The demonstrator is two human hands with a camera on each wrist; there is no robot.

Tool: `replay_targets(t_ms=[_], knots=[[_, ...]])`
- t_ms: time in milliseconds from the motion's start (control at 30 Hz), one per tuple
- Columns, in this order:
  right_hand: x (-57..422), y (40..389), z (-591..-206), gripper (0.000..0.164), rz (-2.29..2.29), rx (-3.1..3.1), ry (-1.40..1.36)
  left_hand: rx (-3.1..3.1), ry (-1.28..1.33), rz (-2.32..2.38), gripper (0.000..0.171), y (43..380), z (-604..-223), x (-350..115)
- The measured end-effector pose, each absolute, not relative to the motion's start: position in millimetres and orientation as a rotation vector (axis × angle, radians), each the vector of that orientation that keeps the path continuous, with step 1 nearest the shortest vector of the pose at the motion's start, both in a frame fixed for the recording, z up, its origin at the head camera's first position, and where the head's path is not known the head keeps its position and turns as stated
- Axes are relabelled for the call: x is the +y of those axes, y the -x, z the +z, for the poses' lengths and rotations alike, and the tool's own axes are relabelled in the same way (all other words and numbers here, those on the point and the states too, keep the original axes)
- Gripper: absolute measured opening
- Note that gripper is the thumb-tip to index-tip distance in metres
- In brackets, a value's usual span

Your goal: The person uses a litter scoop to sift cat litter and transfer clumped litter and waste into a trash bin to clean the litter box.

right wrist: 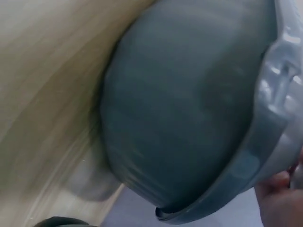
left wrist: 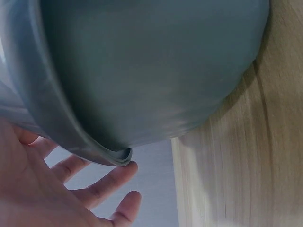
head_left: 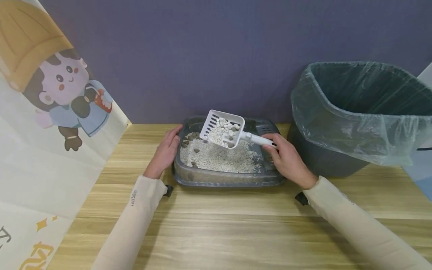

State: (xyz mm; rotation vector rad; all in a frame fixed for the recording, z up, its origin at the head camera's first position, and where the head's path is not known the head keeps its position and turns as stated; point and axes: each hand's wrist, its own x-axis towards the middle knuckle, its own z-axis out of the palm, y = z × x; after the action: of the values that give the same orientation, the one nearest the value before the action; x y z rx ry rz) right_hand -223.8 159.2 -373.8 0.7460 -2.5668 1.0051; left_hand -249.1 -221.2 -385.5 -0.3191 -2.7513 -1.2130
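A grey litter box (head_left: 229,180) holds pale granular litter (head_left: 219,159) with several darker clumps along its left side. Over it, my right hand (head_left: 290,159) grips the handle of a white slotted litter scoop (head_left: 242,131). White granules and a few greyish clumps lie in the scoop's pan, which tilts slightly. My left hand (head_left: 165,153) rests on the box's left rim; in the left wrist view its fingers (left wrist: 106,184) extend loosely past that rim. The right wrist view has only part of the right hand (right wrist: 279,198) at its edge, beyond the box wall (right wrist: 180,109).
A dark waste bin (head_left: 324,155) lined with a translucent bag (head_left: 354,131) stands right of the box, its mouth open upward. The wooden table (head_left: 236,232) meets a purple-grey wall panel (head_left: 209,56) behind. A sheet with a cartoon figure (head_left: 74,90) slants along the left.
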Motion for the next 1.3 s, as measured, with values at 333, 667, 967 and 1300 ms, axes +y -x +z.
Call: replay_targets(t_ms=[333,667,967,1300], knots=[[161.6,220.5,-378.6,0.021,1.087,-2.574,-0.819,-2.76,0.322,-1.205,0.047,249.6,-385.9,-220.6],[163.0,221.0,-382.1,0.019,1.115,-2.555,-0.86,-2.754,0.315,-1.203,0.047,249.5,-385.2,-220.3],[163.6,222.1,-380.1,0.019,1.105,-2.55,-0.872,-2.756,0.316,-1.217,0.047,248.9,-384.6,-220.3],[164.5,220.9,-380.2,0.032,1.025,-2.496,-0.798,-2.753,0.313,-1.233,0.047,249.0,-384.7,-220.2]])
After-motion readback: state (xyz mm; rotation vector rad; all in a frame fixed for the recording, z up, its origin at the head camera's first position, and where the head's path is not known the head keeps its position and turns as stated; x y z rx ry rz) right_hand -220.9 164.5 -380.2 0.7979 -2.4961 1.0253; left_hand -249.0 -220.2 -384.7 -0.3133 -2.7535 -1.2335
